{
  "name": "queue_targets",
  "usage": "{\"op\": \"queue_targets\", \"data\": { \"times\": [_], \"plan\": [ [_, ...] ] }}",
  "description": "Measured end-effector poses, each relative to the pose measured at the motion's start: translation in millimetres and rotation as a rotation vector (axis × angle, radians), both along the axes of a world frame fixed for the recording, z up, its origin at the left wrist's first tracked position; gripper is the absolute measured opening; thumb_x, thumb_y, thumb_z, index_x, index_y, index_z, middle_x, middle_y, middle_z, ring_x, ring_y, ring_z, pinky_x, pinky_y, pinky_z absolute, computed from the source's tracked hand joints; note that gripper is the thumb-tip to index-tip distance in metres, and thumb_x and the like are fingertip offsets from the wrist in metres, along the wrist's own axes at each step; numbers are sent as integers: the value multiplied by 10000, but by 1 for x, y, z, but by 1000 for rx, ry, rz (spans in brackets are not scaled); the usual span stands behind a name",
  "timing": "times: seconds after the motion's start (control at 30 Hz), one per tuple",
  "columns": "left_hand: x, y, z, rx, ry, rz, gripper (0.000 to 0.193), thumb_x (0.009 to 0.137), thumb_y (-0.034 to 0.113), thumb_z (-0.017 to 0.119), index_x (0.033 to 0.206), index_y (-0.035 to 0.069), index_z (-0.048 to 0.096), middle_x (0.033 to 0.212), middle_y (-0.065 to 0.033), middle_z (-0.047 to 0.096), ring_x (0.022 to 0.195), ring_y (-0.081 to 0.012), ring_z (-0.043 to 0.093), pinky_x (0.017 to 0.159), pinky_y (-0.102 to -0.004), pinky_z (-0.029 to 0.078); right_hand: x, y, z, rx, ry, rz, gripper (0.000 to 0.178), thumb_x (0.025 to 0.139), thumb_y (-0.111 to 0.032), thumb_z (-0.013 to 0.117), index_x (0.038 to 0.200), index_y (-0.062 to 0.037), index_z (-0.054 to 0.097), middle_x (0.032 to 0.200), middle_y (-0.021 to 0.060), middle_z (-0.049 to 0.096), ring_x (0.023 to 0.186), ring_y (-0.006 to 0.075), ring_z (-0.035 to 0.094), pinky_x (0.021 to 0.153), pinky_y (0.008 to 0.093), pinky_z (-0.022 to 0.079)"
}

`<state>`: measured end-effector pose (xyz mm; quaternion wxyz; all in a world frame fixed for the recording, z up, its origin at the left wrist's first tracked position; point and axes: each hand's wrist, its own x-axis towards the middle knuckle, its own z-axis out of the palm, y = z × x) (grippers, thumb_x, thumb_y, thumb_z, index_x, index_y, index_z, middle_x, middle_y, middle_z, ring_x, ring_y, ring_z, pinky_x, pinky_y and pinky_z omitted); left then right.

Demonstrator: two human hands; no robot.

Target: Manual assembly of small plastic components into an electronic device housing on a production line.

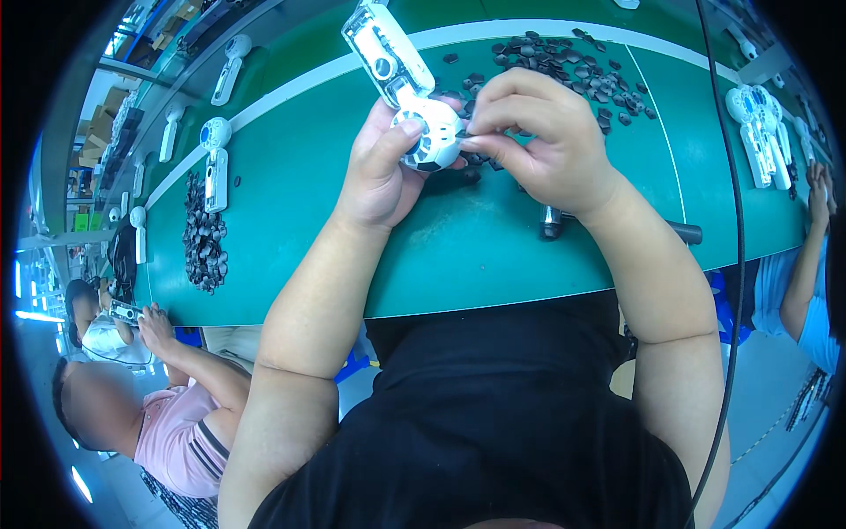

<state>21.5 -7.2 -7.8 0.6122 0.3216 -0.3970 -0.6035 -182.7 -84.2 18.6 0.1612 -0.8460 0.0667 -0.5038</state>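
Observation:
My left hand [381, 167] is wrapped round a white handheld device [434, 132]. Its round head carries black patches, and its long rectangular body, with inner parts showing, points up and away to the left. At the right side of that head, the thumb and fingers of my right hand [538, 132] pinch a small black piece against the white shell. Most of the piece is hidden by the fingertips. Just beyond my right hand lies a loose pile of similar black pieces [573, 69], spreading on the green tabletop [467, 264].
Another heap of black pieces [205, 234] lies left, beside a white device [214, 163]. Several more devices [760, 132] stand together at right. A hammer-like tool [551, 222] is partly under my right forearm. A black cable [738, 203] hangs at right. Co-workers [189, 432] sit on both sides.

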Motion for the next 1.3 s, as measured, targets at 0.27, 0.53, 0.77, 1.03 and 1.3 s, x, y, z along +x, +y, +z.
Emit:
{"op": "queue_targets", "data": {
  "times": [0.27,0.53,0.77,1.03,1.3],
  "plan": [
    [-4,0,1,-49,-69,24,595,948,284,689,1412,46,402,1252,-147,631,1070,-241,682,837,-389,626,6,9,0,645,156,-2,167,921,-156,760,885,-11,686,890,63,654,778,154,614,678,268,484],
    [-6,-1,-5,-91,-108,36,574,956,253,690,1404,39,403,1241,-148,627,1069,-229,670,845,-379,618,8,5,-5,525,251,74,269,972,-239,688,814,-24,648,800,60,605,730,180,582,674,321,459],
    [-5,1,-5,-84,-106,38,575,958,257,689,1405,34,404,1243,-148,630,1087,-230,662,891,-373,594,9,4,-11,398,265,47,285,973,-251,671,794,-30,645,760,87,592,731,250,571,681,369,458],
    [-3,1,-4,-81,-122,44,557,954,276,681,1389,28,436,1245,-139,638,1118,-221,649,963,-362,548,9,7,-6,289,318,12,278,970,-236,665,786,-29,645,742,104,579,739,280,577,685,384,462],
    [-7,2,-3,-67,-104,65,547,951,274,678,1379,25,445,1244,-143,640,1108,-220,652,971,-369,541,6,10,-7,311,297,-38,172,932,-163,721,847,-39,637,800,88,579,707,234,575,635,345,461]
  ]
}}
